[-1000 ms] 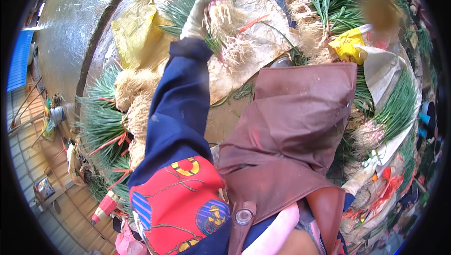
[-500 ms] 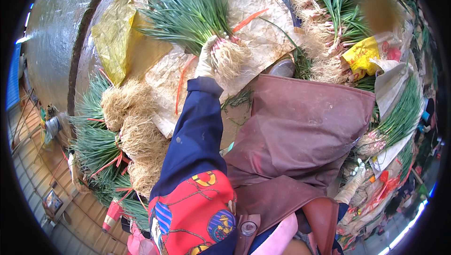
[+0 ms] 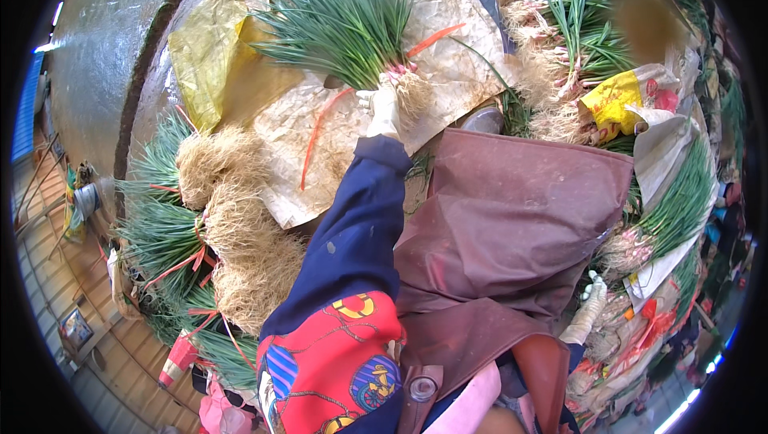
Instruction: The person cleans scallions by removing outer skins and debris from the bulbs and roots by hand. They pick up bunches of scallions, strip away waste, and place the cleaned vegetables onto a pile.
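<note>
A large bunch of spring onions [image 3: 344, 30], with pinkish bulbs and pale roots, lies on a stained, pale sheet [image 3: 280, 130]. My gloved left hand [image 3: 384, 106] is closed at the bulb and root end; the roots partly hide its grip. An orange-red strip [image 3: 436, 38] sticks out to the right of the bulbs, and another strip [image 3: 318, 138] lies left of my wrist. At the lower right, my gloved right hand [image 3: 590, 302] has its fingertips slightly apart, with nothing visible in them. It is just below the roots of a smaller onion bunch [image 3: 628, 250].
Tied onion bunches [image 3: 164, 230] with thick roots [image 3: 240, 202] are stacked at left. Loose onions [image 3: 592, 42] lie at upper right beside a yellow-and-white bag [image 3: 612, 106]. A yellow sheet [image 3: 204, 50] lies at upper left. My brown apron [image 3: 520, 194] covers the middle.
My left hand has shifted right, further onto the root end. The onion bunch stays on the sheet. My right hand has moved slightly left, away from the smaller bunch. The view has shifted a little.
</note>
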A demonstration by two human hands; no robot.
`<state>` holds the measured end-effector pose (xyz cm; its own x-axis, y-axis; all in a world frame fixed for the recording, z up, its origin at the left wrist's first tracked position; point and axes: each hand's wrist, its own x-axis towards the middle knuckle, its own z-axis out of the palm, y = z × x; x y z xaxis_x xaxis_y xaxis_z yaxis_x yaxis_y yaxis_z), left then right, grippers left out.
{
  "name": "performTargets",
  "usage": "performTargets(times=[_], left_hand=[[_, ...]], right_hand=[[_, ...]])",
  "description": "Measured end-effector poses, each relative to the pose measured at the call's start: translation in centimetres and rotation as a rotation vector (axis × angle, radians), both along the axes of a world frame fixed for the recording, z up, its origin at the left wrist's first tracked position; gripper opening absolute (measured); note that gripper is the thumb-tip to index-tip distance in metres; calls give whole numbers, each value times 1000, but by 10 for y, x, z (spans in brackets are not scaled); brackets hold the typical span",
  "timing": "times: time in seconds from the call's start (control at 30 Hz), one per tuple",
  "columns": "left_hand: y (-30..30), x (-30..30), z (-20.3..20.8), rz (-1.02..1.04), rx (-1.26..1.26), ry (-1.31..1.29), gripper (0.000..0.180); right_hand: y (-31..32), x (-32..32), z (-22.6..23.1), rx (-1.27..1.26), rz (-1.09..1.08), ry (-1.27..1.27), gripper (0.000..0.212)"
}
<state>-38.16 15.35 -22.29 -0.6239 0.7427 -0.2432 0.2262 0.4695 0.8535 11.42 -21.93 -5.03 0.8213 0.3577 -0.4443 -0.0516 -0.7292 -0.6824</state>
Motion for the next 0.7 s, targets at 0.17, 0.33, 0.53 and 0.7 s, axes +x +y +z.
performTargets(times=[0.17,0.33,0.53,0.7], left_hand=[[2,0,5,-217,-32,-113,58],[-14,-26,16,-358,-35,-434,62],[-35,47,134,-630,89,-483,55],[-24,145,231,-837,290,-448,51]], right_hand=[[-76,-22,-43,-499,583,79,23],[-198,-45,-81,-891,500,507,38],[-105,28,-32,73,-48,240,37],[62,71,52,-271,43,-604,25]])
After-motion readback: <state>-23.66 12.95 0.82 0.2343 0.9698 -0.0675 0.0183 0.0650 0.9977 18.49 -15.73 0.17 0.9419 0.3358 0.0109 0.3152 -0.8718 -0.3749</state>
